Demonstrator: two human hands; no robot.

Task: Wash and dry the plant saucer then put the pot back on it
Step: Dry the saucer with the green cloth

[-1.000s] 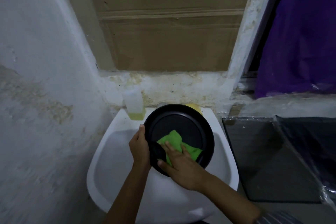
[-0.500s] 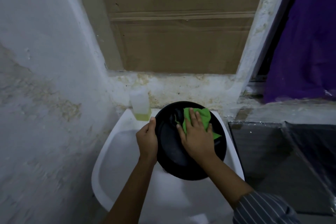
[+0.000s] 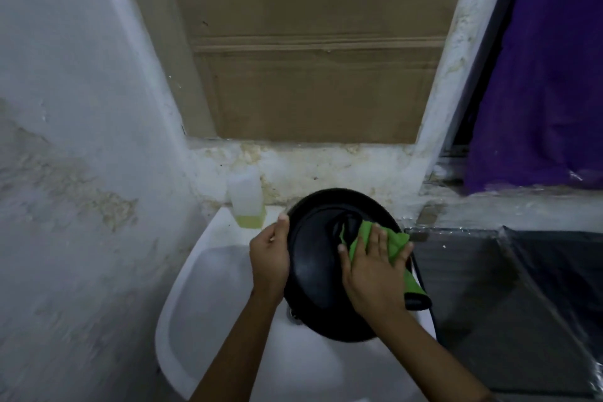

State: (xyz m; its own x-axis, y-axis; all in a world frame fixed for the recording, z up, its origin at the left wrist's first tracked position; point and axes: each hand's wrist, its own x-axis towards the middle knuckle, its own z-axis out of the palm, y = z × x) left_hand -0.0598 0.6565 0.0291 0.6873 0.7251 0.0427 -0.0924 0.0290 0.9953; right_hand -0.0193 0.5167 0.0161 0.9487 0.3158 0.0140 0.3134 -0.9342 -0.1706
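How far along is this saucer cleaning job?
Midway, by the look of it. The left hand holds the black saucer by its rim over the white sink, while the right hand presses a green cloth against it. No pot is in view, so setting it back remains.

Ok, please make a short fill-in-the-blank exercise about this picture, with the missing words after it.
1. The right hand presses a ____ cloth on the saucer.
2. The left hand grips the saucer's ____ edge.
3. The saucer is held over a white ____.

Missing words: green; left; sink
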